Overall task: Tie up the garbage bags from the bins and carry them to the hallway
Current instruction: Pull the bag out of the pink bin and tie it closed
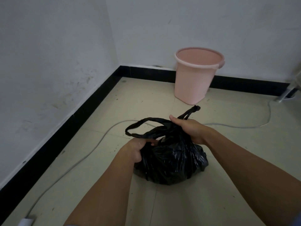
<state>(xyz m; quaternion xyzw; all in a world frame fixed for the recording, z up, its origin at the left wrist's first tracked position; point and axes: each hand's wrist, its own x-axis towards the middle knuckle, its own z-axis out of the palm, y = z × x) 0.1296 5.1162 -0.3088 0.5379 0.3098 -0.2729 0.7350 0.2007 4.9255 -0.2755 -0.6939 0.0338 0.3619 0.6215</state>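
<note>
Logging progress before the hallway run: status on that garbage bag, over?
Left grip and right grip holding black garbage bag at its neck. Bag on tiled floor, handles loose, no knot yet. Grey cable on floor beyond it; pink bin by wall.

We see a grey cable point(106, 133) snaking over the pale tiled floor point(146, 98) beyond and left of the fingers point(149, 141), a black skirting board point(65, 121) under scuffed white walls point(48, 54) farther left, and a metal leg point(283, 95) far right.
</note>
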